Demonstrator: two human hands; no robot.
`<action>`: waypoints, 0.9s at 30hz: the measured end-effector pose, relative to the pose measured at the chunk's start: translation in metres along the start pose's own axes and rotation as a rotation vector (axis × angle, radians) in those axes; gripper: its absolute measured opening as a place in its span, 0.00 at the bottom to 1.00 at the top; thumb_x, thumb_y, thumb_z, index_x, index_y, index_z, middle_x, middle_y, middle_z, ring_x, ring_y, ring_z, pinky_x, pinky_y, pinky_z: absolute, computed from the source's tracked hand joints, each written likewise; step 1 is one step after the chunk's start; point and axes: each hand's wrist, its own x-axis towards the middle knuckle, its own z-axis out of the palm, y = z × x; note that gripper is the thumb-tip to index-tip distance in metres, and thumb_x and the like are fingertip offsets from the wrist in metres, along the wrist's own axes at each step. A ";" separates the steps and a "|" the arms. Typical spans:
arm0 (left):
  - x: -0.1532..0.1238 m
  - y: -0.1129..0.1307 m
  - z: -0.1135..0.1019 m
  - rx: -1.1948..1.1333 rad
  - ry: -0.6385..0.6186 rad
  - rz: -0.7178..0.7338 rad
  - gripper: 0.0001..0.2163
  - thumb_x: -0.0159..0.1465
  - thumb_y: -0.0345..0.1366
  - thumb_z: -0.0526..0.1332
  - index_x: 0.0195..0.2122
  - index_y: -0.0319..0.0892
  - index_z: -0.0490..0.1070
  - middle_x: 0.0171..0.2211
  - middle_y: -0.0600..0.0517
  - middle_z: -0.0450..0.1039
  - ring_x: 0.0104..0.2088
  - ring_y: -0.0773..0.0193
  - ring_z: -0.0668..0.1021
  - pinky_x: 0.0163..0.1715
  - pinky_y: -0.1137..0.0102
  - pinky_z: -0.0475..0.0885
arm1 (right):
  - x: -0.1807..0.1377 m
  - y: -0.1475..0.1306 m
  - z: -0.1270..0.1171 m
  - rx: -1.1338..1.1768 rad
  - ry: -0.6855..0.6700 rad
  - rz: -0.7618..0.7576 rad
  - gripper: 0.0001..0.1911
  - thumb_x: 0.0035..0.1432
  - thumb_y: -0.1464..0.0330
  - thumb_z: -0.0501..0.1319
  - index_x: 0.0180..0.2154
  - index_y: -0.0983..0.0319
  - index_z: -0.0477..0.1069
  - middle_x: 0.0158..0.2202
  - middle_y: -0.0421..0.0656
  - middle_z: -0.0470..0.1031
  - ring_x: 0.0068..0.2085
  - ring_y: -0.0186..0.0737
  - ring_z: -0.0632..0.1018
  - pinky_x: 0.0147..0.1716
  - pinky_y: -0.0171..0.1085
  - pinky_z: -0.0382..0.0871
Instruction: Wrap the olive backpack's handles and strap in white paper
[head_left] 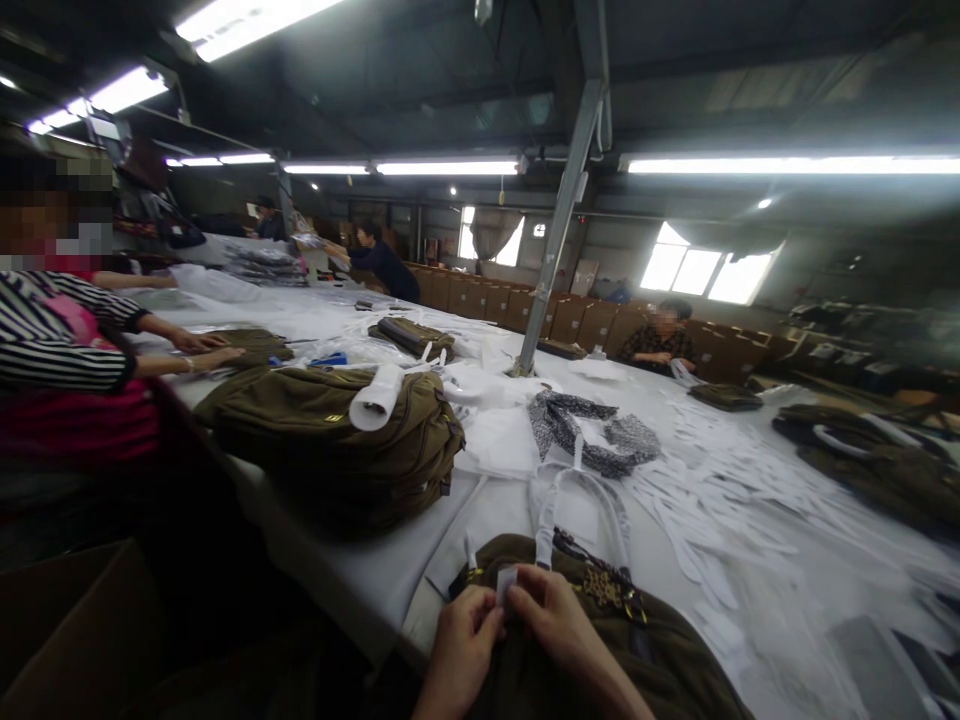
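Note:
Both of my hands meet over an olive-green bag [675,645] at the table's near edge. Between my fingertips is a small white piece of paper or film [506,582]. My left hand [466,635] pinches its lower left side, and my right hand [551,610] grips it from the right with bent fingers. The bag has handles wrapped in white [547,515] standing up behind my hands. Beside my right hand hangs a gold-coloured ornament [602,588] with a dark strap. My hands and forearms cover part of the bag's front.
A stack of olive bags [330,430] stands left, with a white roll [376,397] on top. Patterned grey material [592,430] and many white strips [697,490] lie beyond. A metal post [559,230] rises from the table. Co-workers [67,340] work around it.

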 end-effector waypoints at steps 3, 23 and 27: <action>0.001 0.001 0.002 0.003 0.015 -0.034 0.08 0.58 0.37 0.55 0.28 0.39 0.69 0.26 0.52 0.70 0.27 0.65 0.74 0.28 0.71 0.68 | 0.002 0.002 0.001 -0.026 -0.002 0.019 0.11 0.53 0.66 0.58 0.31 0.66 0.75 0.29 0.42 0.77 0.32 0.40 0.75 0.31 0.33 0.66; 0.004 0.001 0.007 0.000 0.077 -0.070 0.08 0.56 0.38 0.56 0.24 0.40 0.68 0.23 0.53 0.70 0.27 0.64 0.73 0.29 0.71 0.65 | -0.004 -0.002 0.000 0.087 0.023 -0.011 0.05 0.49 0.72 0.60 0.29 0.66 0.74 0.25 0.40 0.73 0.29 0.35 0.72 0.29 0.31 0.64; 0.006 0.001 0.004 -0.100 0.006 -0.083 0.07 0.56 0.36 0.55 0.31 0.39 0.70 0.29 0.50 0.75 0.33 0.60 0.76 0.34 0.70 0.68 | -0.003 0.009 0.004 0.108 0.053 0.054 0.05 0.48 0.71 0.60 0.28 0.66 0.74 0.22 0.38 0.70 0.23 0.32 0.68 0.21 0.29 0.61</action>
